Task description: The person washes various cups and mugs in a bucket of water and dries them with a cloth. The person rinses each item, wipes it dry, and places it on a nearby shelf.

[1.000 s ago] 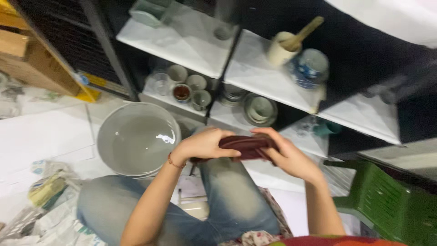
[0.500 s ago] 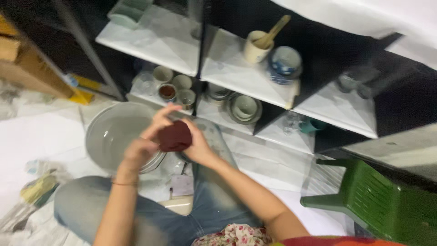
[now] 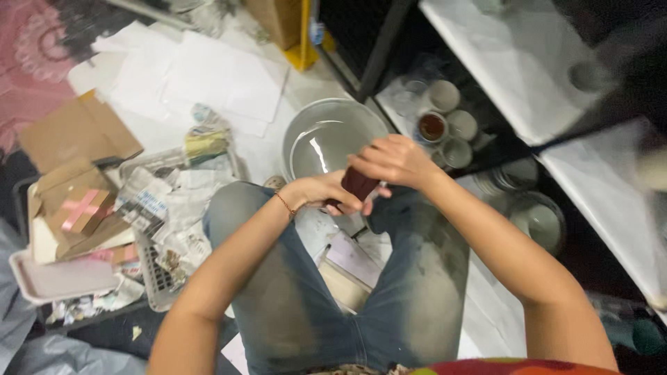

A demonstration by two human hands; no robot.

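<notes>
Both hands, left [image 3: 325, 192] and right [image 3: 393, 160], clasp a dark red object [image 3: 359, 183], its shape mostly hidden

Pottery workshop (shelved cups [image 3: 445, 125], basin [image 3: 326, 139])

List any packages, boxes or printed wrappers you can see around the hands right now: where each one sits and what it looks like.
Small cardboard box: far left on the floor, brown, crossed with pink tape.
Flat cardboard piece: behind that box, plain brown.
Printed paper wrapper: left of the knee, crumpled, white and grey.
Crushed packet: left of the grey basin, yellowish.
Tall carton: top centre, brown, beside a yellow post.
</notes>
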